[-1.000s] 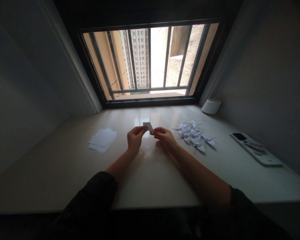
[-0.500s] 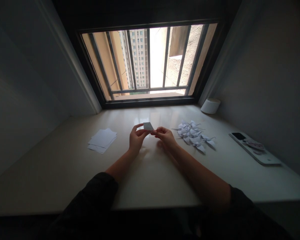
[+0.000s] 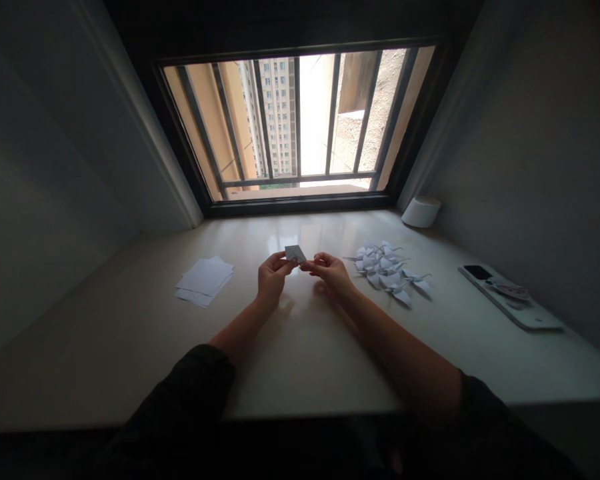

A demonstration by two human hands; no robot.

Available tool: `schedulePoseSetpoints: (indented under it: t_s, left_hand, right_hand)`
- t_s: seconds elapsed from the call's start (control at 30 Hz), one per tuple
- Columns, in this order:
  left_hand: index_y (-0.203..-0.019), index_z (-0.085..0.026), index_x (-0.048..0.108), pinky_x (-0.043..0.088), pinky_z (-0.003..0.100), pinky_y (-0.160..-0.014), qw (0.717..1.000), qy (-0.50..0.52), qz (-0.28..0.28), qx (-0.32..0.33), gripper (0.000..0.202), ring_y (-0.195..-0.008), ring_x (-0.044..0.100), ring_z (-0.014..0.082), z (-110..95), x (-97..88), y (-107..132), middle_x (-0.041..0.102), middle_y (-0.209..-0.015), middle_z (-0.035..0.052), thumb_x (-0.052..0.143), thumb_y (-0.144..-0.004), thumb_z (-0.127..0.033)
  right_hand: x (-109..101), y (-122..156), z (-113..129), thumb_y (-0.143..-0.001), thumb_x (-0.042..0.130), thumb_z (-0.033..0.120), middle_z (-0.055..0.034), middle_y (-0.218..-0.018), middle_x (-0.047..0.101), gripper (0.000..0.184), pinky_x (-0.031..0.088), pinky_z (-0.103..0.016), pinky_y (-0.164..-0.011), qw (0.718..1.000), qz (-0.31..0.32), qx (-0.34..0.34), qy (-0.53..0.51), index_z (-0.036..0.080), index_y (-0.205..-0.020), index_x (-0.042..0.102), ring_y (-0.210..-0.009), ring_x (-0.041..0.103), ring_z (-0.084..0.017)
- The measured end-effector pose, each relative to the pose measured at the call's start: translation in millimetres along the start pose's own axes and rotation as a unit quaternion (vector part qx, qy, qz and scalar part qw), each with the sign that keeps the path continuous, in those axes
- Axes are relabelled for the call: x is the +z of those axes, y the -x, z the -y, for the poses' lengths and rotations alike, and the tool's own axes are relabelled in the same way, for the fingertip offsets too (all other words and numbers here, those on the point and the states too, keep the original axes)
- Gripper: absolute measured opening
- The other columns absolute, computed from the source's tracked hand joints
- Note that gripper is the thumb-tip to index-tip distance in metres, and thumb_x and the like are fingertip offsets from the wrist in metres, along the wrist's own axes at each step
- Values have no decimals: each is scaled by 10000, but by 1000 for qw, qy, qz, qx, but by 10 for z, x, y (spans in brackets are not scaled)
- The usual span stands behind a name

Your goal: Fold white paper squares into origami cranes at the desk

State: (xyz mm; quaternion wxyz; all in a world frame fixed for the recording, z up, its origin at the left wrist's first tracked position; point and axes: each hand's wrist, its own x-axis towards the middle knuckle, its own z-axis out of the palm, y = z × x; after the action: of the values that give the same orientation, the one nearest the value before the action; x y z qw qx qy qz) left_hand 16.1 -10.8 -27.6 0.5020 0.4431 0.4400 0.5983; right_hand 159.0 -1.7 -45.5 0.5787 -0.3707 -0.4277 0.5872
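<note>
A small folded piece of paper [image 3: 295, 253], grey against the window light, is held up between my two hands above the white sill. My left hand [image 3: 273, 275] pinches its left and lower edge between thumb and fingers. At its lower right corner, the thumb and fingertips of my right hand [image 3: 329, 269] are closed on the paper. A crease or flap line shows on the face turned to me. To the right of my right hand lies a cluster of several folded paper cranes [image 3: 383, 267].
A stack of white paper sheets [image 3: 204, 280] lies on the left of the sill [image 3: 300, 360]. On the right are a phone [image 3: 515, 303] in a pale case and a white cylindrical object [image 3: 421, 212] near the wall. A barred window [image 3: 300, 204] stands behind.
The folded paper has shifted slightly left and tilted, and a crease line now shows on it. My left hand's fingers have drawn in closer along its edge. The right hand stays nearly still.
</note>
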Motion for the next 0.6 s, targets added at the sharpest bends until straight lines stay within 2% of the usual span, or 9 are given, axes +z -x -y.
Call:
schedulePoseSetpoints:
  t_s: [0.23, 0.37, 0.43, 0.53, 0.6]
  left_hand:
    - [-970, -171, 655, 434, 317, -723, 1000, -16, 2, -6, 355, -798, 651, 213, -12, -65, -44, 700, -763, 61, 678, -656, -335]
    - [-1047, -179, 629, 446, 326, -761, 998, -14, -58, 28, 400, -875, 650, 221, -35, -158, -133, 702, -801, 73, 637, -700, -378]
    - [-1094, -176, 600, 455, 327, -753, 997, -22, -67, 38, 456, -869, 650, 220, -32, -173, -152, 697, -804, 76, 638, -709, -417]
    - [-1073, -167, 611, 462, 307, -696, 998, -58, -3, 29, 498, -853, 643, 222, -4, -140, -118, 692, -854, 93, 643, -700, -495]
    - [-948, -163, 665, 459, 283, -651, 994, -95, 42, 25, 453, -817, 632, 210, 20, -106, -77, 688, -851, 87, 673, -662, -514]
  right_hand:
    - [-76, -27, 27, -523, 802, 362, -7, -659, 695, 359, 378, -255, -604, 1000, 0, 7, 23, 208, -675, 515, -707, 680, -204]
    - [-152, -67, 51, -493, 809, 376, -24, -682, 710, 380, 390, -267, -611, 998, -56, 4, 32, 208, -682, 524, -712, 683, -215]
    - [-150, -69, 58, -493, 806, 387, -29, -681, 711, 374, 406, -279, -624, 997, -65, -6, 43, 207, -705, 557, -710, 681, -216]
    - [-93, -37, 62, -538, 783, 413, -40, -715, 717, 368, 452, -314, -678, 997, -28, -28, 72, 204, -805, 638, -734, 675, -217]
    - [-46, -10, 60, -565, 770, 421, -43, -762, 722, 387, 479, -344, -739, 996, 4, -43, 80, 206, -871, 674, -772, 669, -219]
